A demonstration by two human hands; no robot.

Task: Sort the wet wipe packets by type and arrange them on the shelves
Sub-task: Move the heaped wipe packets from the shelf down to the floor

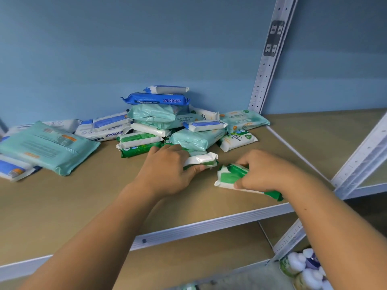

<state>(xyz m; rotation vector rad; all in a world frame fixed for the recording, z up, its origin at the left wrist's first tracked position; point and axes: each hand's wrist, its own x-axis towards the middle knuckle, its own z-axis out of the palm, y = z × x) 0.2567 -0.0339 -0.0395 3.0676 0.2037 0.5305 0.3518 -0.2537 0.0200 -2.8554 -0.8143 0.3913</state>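
Note:
A mixed pile of wet wipe packets [167, 122] lies at the back of the wooden shelf [73, 206]: blue, pale teal, white and green ones. My left hand [167, 170] grips a green and white packet [202, 160] at the pile's front edge. To its right, my right hand [263, 172] holds another green and white packet [228, 176] flat on the shelf, a short gap away. A large pale teal packet [48, 147] lies apart at the left.
A white perforated upright [270, 57] stands at the shelf's back right corner, and a slanted white brace [362, 160] crosses at the right. A lower shelf [188, 260] shows beneath. Bottles with white caps [303, 268] sit at the bottom right.

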